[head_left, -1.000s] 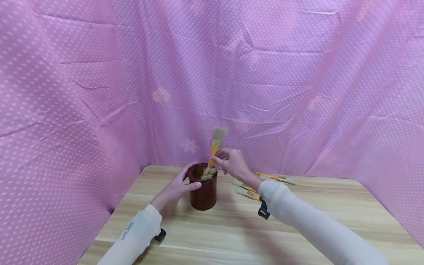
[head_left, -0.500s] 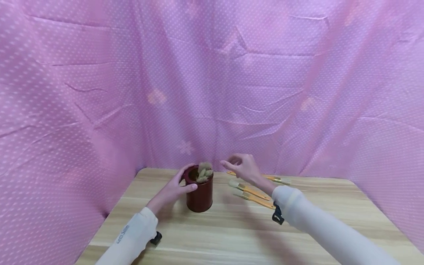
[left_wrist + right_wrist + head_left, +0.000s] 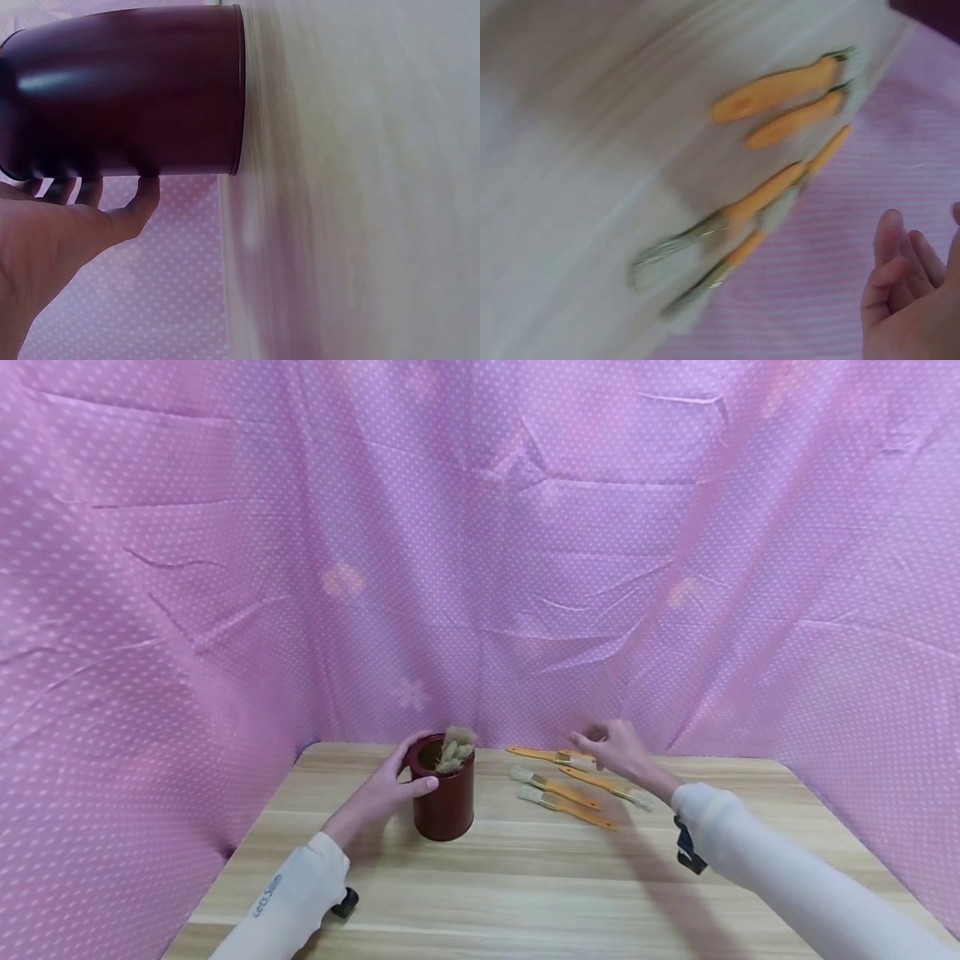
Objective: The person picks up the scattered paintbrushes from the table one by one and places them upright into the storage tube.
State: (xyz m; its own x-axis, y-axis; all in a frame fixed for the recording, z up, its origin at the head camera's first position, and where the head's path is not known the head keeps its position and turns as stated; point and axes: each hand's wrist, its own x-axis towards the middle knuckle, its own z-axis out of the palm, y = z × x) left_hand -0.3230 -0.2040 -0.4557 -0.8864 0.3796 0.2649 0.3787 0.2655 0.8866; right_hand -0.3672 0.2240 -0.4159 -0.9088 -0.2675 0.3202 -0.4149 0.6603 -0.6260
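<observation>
A dark red can (image 3: 444, 812) stands upright on the table. My left hand (image 3: 381, 789) grips its left side near the rim, thumb in front; in the left wrist view the fingertips touch the wall of the can (image 3: 135, 90). Pale bristles of paintbrushes (image 3: 456, 749) stick up from the can, their handles hidden inside. Over the back of the table my right hand (image 3: 621, 749) is raised, holding nothing, its fingers loosely bent. Below and left of it lie several orange-handled paintbrushes (image 3: 576, 812). The right wrist view shows these paintbrushes (image 3: 769, 91) blurred, apart from the hand (image 3: 915, 292).
The light wood table (image 3: 480, 893) reaches back to a pink dotted cloth (image 3: 480, 568), which hangs behind and along both sides. Dark wrist mounts (image 3: 688, 847) sit under the white sleeves.
My right hand lowered a paintbrush into the can, let go and moved right, over the paintbrushes on the table. My left hand keeps its grip on the can.
</observation>
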